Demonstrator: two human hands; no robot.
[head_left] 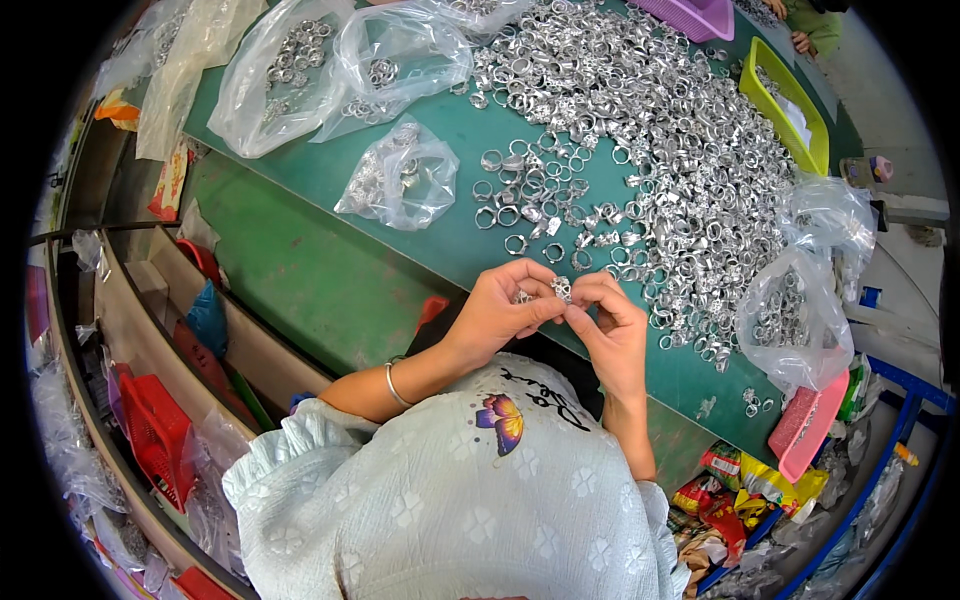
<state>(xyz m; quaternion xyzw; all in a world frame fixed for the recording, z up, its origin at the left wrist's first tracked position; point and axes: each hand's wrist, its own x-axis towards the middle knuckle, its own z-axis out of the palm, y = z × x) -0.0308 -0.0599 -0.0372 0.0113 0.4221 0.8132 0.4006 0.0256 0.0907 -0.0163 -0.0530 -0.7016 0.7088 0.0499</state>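
Close to the table's near edge, my two hands meet with their fingertips together. My left hand point(505, 305) is closed, and silver-coloured metal rings point(522, 296) show inside its curled fingers. A patterned silver ring point(562, 288) sits upright between the fingertips of both hands. My right hand point(610, 325) pinches it from the right side, thumb and fingers pressed together. Just beyond my hands lies a loose group of rings point(540, 185) on the green table point(440, 258). Farther right, a large pile of similar rings point(690, 150) spreads over the tabletop.
Clear plastic bags holding rings point(400, 175) lie left of the pile; another bag point(795, 310) is at the right. A yellow-green basket point(815, 135), a purple basket point(700, 18) and a pink tray point(808, 425) edge the table. Another person's hand point(800, 42) shows at far right.
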